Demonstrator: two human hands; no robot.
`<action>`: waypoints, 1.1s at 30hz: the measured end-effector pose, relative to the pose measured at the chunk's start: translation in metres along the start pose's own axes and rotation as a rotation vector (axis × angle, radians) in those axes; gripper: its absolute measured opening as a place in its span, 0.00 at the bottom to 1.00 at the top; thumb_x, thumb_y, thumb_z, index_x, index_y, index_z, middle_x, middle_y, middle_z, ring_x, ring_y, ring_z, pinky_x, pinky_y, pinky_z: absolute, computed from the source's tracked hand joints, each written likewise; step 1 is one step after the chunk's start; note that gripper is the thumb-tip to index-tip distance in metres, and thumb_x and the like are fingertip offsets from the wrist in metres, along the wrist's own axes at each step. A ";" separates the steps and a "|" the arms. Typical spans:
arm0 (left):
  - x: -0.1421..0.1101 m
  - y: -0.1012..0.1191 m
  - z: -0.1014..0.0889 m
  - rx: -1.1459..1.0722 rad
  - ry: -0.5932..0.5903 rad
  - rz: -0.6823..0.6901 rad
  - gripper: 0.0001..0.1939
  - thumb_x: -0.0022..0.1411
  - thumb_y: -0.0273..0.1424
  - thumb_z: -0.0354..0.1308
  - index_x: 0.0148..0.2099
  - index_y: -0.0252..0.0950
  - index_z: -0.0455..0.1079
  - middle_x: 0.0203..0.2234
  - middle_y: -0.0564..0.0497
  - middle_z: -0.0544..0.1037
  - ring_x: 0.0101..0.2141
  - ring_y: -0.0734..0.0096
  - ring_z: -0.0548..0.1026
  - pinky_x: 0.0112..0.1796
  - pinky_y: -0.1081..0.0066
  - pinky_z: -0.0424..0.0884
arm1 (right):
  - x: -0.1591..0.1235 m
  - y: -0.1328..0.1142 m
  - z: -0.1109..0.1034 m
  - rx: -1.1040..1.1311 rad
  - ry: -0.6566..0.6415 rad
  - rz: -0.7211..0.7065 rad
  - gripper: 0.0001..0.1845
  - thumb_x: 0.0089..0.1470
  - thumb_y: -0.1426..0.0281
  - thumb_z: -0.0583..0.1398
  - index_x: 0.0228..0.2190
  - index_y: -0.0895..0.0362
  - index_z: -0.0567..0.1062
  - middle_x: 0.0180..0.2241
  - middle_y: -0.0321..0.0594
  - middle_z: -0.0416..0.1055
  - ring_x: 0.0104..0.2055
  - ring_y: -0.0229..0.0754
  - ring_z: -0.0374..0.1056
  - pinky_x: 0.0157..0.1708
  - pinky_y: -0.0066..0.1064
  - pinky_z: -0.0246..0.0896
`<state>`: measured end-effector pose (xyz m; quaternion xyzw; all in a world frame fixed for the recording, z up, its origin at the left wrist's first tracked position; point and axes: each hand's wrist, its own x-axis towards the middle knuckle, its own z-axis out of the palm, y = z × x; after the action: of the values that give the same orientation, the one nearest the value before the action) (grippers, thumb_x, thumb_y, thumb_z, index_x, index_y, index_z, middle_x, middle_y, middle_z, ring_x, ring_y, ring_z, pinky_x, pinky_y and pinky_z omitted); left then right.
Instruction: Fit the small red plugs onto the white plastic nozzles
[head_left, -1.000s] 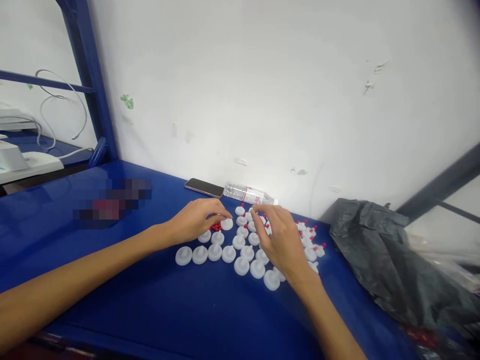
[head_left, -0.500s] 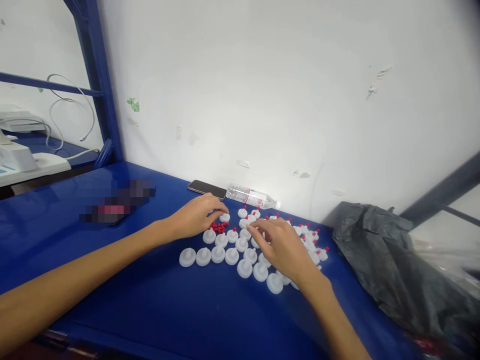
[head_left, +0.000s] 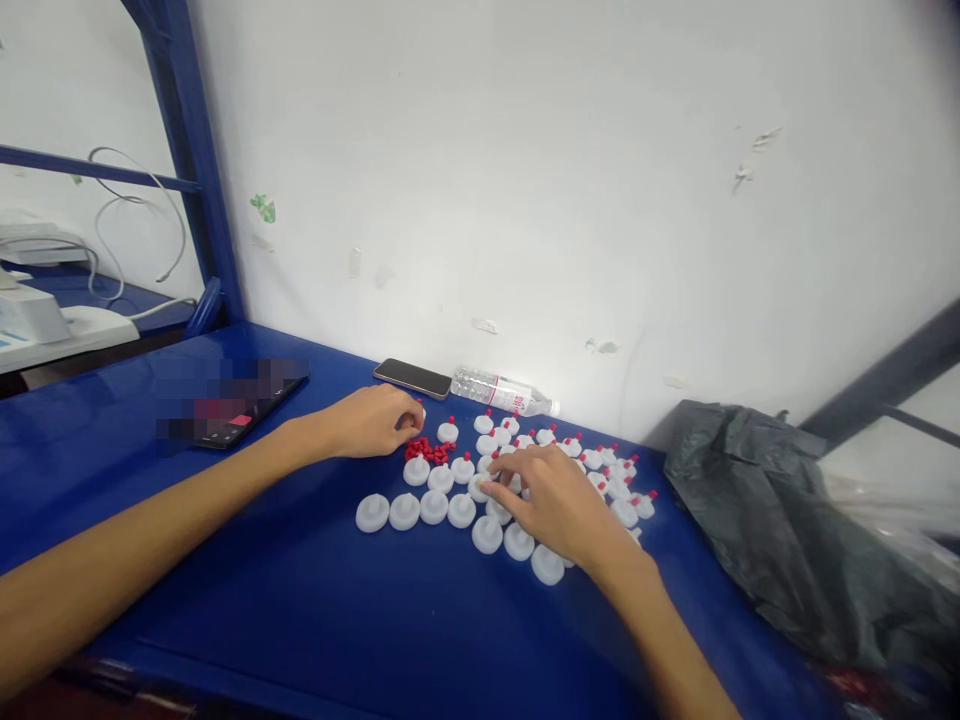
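White round plastic pieces with a short spout, like nozzle lids (head_left: 433, 506), stand in rows on the blue table (head_left: 360, 610); many carry a small red cap on the spout. My left hand (head_left: 379, 420) has its fingers curled together at the pile of loose red caps (head_left: 429, 452); whatever lies between the fingertips is hidden. Just beyond those fingers, another white lid partly shows. Over the middle rows is my right hand (head_left: 551, 495), thumb and fingers apart. Its thumb tip is at the edge of an uncapped-looking lid (head_left: 478, 487), and several lids are hidden beneath the palm.
A phone (head_left: 412, 378) and a clear labelled bottle (head_left: 502, 390) lie along the wall. Further left is a dark, partly blurred device (head_left: 251, 412). Black plastic bags (head_left: 742, 500) take up the right side. A blue frame post (head_left: 191, 160) rises at the back left.
My left hand has moved left from a white lid to the red caps, uncovering a red-capped lid. My right hand has come nearer, from the back rows to the middle rows.
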<state>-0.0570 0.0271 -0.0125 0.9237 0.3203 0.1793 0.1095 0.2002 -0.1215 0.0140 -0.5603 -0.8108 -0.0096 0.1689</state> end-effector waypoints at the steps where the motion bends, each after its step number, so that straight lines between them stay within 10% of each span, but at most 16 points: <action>1: 0.000 -0.001 -0.002 -0.003 -0.038 0.005 0.08 0.58 0.29 0.59 0.35 0.41 0.80 0.27 0.51 0.81 0.27 0.67 0.75 0.29 0.70 0.62 | 0.000 0.000 0.002 -0.020 -0.010 -0.007 0.07 0.60 0.63 0.63 0.36 0.51 0.81 0.30 0.36 0.81 0.35 0.46 0.77 0.41 0.40 0.69; 18: -0.001 -0.002 0.000 0.062 -0.107 0.001 0.06 0.60 0.31 0.59 0.35 0.40 0.77 0.29 0.49 0.81 0.29 0.66 0.76 0.30 0.70 0.63 | -0.002 -0.004 0.003 0.230 0.078 0.042 0.04 0.66 0.68 0.53 0.41 0.50 0.68 0.41 0.37 0.79 0.40 0.46 0.77 0.41 0.41 0.73; 33: -0.003 0.017 -0.002 0.238 -0.045 0.000 0.04 0.58 0.28 0.56 0.36 0.38 0.72 0.31 0.50 0.80 0.31 0.63 0.76 0.30 0.68 0.62 | 0.000 0.000 0.008 0.028 0.194 -0.069 0.14 0.60 0.60 0.64 0.45 0.51 0.71 0.40 0.37 0.79 0.42 0.47 0.77 0.42 0.40 0.73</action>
<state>-0.0503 0.0126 -0.0062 0.9340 0.3368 0.1193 0.0063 0.1985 -0.1197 0.0061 -0.5260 -0.8095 -0.0583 0.2541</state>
